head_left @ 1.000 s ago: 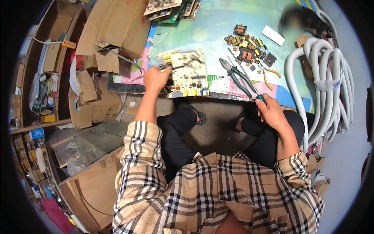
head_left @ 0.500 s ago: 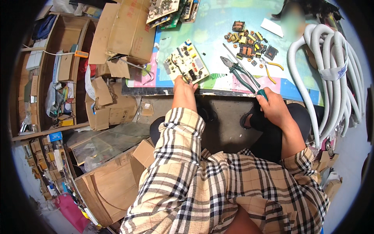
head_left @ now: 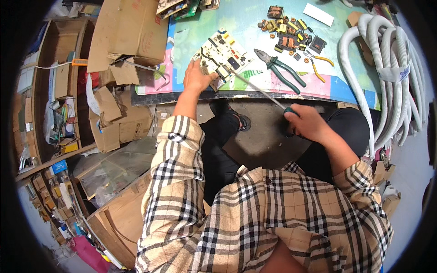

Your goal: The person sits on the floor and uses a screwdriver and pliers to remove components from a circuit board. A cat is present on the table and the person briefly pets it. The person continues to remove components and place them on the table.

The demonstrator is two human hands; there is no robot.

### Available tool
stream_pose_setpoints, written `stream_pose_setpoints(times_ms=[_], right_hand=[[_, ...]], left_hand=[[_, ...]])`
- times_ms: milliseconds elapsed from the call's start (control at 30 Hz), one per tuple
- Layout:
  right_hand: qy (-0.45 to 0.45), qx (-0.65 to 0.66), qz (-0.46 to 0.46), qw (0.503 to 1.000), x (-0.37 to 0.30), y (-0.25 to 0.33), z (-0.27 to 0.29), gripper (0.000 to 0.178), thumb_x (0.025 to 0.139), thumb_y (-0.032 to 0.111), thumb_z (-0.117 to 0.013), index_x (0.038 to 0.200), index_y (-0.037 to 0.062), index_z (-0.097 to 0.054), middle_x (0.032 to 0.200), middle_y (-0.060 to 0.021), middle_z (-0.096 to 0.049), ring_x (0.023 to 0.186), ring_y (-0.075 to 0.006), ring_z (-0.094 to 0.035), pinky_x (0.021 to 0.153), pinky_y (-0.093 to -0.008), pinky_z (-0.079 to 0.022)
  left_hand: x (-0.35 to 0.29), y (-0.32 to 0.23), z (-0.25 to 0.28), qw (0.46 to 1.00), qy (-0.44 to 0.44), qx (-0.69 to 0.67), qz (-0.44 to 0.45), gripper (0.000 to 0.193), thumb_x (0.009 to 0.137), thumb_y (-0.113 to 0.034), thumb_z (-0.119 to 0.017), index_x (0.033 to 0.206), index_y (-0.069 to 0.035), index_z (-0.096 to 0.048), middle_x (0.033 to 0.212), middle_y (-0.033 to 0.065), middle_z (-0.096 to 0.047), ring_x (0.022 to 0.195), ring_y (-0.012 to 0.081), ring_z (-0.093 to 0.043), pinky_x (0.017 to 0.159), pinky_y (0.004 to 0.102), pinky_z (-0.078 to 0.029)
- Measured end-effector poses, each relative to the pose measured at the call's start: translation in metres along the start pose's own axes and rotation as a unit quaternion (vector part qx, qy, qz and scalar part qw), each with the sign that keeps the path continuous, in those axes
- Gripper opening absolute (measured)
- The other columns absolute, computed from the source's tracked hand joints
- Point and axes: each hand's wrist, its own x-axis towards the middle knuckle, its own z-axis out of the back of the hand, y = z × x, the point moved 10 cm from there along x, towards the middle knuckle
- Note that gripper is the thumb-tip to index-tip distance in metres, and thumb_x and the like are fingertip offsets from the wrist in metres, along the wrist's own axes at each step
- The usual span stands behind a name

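A cream circuit board [head_left: 220, 53] with several components lies at the near edge of the table, tilted a little. My left hand [head_left: 196, 78] grips its near left side, thumb and fingers around the edge. In my right hand [head_left: 304, 122] is a long screwdriver [head_left: 261, 92], held by its dark green handle with the fingers wrapped round it. Its shaft points up and left, and the tip reaches the board's near right edge; whether it touches cannot be made out. Green-handled pliers [head_left: 281, 73] and yellow-handled cutters [head_left: 317, 67] lie to the right of the board.
Loose coils and transformers [head_left: 287, 42] are heaped behind the pliers. Farther back are a white card [head_left: 318, 14] and stacked circuit boards [head_left: 182, 8]. A cardboard box [head_left: 132, 34] stands at the left, and coiled grey corrugated hose [head_left: 387, 68] hangs over the right side.
The screwdriver has left the spot by the pliers and swung left to the board. My left hand has shifted to the board's left side, and the board has turned.
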Motion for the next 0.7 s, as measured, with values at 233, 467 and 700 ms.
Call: stream_pose_setpoints(times_ms=[233, 467, 700], right_hand=[[0.085, 0.125, -0.12, 0.981, 0.006, -0.033, -0.052, 0.032, 0.102, 0.029, -0.048, 0.087, 0.0019, -0.055, 0.069, -0.0048, -0.059, 0.051, -0.0129, -0.054, 0.046, -0.0276, -0.043], [0.061, 0.28, -0.179, 0.941, -0.004, -0.051, -0.071, 0.032, 0.103, 0.033, -0.047, 0.089, 0.0052, -0.054, 0.068, -0.0039, -0.055, 0.051, -0.0131, -0.05, 0.044, -0.0276, -0.039], [0.034, 0.464, -0.255, 0.848, -0.027, 0.014, -0.099, 0.028, 0.103, 0.03, -0.048, 0.093, 0.0038, -0.052, 0.077, -0.0054, -0.054, 0.056, -0.0121, -0.048, 0.046, -0.0261, -0.041]], left_hand=[[0.017, -0.031, -0.031, 0.984, 0.14, 0.081, -0.071, 0.138, 0.053, -0.052, -0.091, 0.156, -0.01, -0.01, 0.158, 0.0297, -0.008, 0.148, 0.0426, -0.012, 0.119, 0.0443, -0.022], [0.013, -0.036, -0.047, 0.974, 0.203, 0.087, -0.058, 0.145, 0.049, -0.055, -0.092, 0.157, -0.013, -0.004, 0.158, 0.0312, -0.003, 0.147, 0.0482, -0.006, 0.119, 0.0488, -0.023], [0.009, -0.044, -0.055, 0.975, 0.194, 0.081, -0.074, 0.145, 0.049, -0.054, -0.092, 0.157, -0.011, -0.007, 0.159, 0.0307, -0.001, 0.147, 0.0477, -0.002, 0.119, 0.0478, -0.024]])
